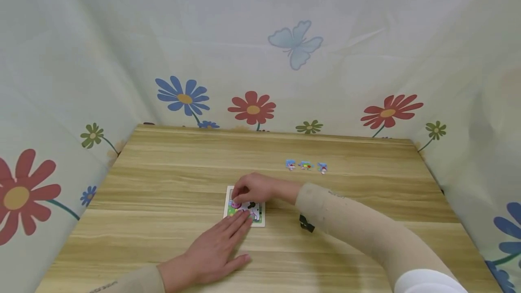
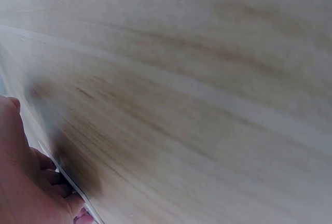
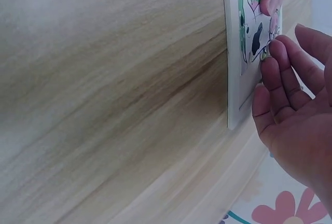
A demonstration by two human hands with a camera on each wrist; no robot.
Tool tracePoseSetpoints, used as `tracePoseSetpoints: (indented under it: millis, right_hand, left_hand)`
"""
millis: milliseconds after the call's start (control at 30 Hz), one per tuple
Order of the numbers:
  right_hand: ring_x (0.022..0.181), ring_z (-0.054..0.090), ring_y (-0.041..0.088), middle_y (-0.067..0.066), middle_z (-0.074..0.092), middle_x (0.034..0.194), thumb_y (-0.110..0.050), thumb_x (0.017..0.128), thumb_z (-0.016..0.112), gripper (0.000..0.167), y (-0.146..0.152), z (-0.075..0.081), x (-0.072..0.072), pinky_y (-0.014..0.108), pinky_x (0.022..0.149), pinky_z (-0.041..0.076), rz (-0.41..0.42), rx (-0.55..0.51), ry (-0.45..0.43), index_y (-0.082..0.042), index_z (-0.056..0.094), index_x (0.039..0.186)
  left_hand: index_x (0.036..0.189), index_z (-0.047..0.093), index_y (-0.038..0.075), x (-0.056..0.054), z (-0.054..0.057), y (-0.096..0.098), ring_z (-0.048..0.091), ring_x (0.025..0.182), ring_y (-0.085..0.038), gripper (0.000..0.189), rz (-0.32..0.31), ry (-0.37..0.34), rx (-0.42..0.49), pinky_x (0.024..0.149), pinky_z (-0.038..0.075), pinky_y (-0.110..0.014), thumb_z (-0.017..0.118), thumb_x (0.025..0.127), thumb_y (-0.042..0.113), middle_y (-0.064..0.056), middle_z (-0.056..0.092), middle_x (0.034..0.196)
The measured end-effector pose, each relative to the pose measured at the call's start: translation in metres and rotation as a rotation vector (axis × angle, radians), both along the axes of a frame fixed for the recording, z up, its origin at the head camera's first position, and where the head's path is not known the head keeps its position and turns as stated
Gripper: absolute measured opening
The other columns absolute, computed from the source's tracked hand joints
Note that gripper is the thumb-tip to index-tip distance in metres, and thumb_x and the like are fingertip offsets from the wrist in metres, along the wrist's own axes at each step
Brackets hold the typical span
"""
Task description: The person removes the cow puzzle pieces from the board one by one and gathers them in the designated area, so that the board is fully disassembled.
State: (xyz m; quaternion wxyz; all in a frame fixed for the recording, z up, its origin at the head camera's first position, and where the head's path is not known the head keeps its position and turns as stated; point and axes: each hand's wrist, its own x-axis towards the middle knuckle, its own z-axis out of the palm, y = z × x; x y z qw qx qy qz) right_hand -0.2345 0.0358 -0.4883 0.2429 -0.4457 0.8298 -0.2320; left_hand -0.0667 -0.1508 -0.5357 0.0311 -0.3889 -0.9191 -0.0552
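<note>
A small white-framed jigsaw puzzle (image 1: 262, 220) with a cow picture lies flat on the wooden table. My left hand (image 1: 213, 248) rests on its lower part, fingers extended and thumb spread onto the tabletop. From the upper right my right hand (image 1: 255, 187) reaches over the puzzle, its bent fingertips at the cow's pink muzzle (image 1: 236, 204). In the right wrist view the right hand's fingertips (image 3: 278, 47) touch the picture, thumb held apart, with no piece showing between them. Beyond the hands lie three loose puzzle pieces: one left (image 1: 290, 164), one middle (image 1: 306, 165), one right (image 1: 323, 168).
A small black device (image 1: 306, 224) shows beneath the right forearm. The wooden table (image 1: 163, 171) ends at the back against a white curtain (image 1: 346, 76) printed with flowers and a butterfly, which also stands at both sides.
</note>
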Motion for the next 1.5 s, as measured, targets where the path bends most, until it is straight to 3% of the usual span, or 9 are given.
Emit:
tracePoseSetpoints:
  millis: [300,533,800,1500]
  right_hand:
    - [0.09,0.06,0.005,-0.003,0.073,0.103,-0.015,0.104,0.071,0.014,0.0,0.002,0.003,0.018,0.087,0.052,0.003,-0.002,0.023,-0.01,0.078,0.115]
    - [0.091,0.058,0.009,0.003,0.071,0.103,-0.008,0.102,0.073,0.013,-0.002,-0.002,0.002,0.019,0.084,0.049,0.052,-0.019,0.07,-0.007,0.078,0.114]
    - [0.089,0.057,0.009,0.0,0.067,0.098,-0.01,0.1,0.077,0.01,-0.002,-0.009,0.001,0.019,0.079,0.048,0.051,-0.049,0.06,-0.009,0.074,0.109]
    - [0.087,0.057,0.012,0.002,0.065,0.098,-0.009,0.099,0.077,0.013,0.0,-0.01,0.004,0.02,0.077,0.048,0.028,-0.078,0.039,-0.009,0.069,0.109]
  left_hand:
    - [0.164,0.039,-0.001,0.0,-0.005,0.0,0.032,0.16,-0.032,0.079,-0.012,0.054,-0.001,0.126,0.037,-0.045,0.042,0.112,0.058,-0.019,0.033,0.172]
    - [0.163,0.038,-0.002,0.001,-0.003,0.001,0.031,0.16,-0.033,0.079,-0.012,0.045,-0.001,0.126,0.036,-0.045,0.041,0.112,0.058,-0.02,0.033,0.172]
    - [0.162,0.04,-0.002,0.002,-0.001,0.001,0.034,0.159,-0.034,0.078,-0.011,0.053,0.003,0.126,0.037,-0.045,0.043,0.111,0.057,-0.021,0.035,0.171]
    - [0.162,0.041,-0.002,0.001,-0.003,0.001,0.035,0.158,-0.034,0.079,-0.012,0.066,0.006,0.125,0.038,-0.045,0.043,0.111,0.058,-0.02,0.036,0.171]
